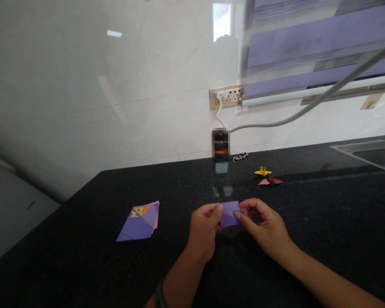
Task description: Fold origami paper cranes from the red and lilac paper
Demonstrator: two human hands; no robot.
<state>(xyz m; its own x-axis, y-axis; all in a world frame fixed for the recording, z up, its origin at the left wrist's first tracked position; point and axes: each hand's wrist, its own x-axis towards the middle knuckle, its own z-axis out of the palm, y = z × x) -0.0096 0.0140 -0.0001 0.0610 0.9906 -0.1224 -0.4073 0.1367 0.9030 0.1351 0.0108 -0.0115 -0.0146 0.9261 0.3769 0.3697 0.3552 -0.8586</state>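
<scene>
A small folded piece of purple origami paper [229, 214] is held up between my two hands, above the dark countertop. My left hand [205, 226] grips its left side, thumb on top and the other fingers curled behind. On the right edge, my right hand [265, 222] pinches the paper between thumb and forefinger. To the left lies a stack of purple and pink paper sheets [139, 224] with a yellow and orange pattern on top. Beyond my right hand sit a yellow paper crane [262, 172] and a red and pink paper crane [270, 181].
A blurred dark device [221, 144] leans on the wall, with a black-and-white strap [240, 157] beside it. A white cable runs to the wall socket [225, 96]; a grey cable [276, 124] stretches right. A sink edge [356, 149] shows at far right of the black countertop [93, 265].
</scene>
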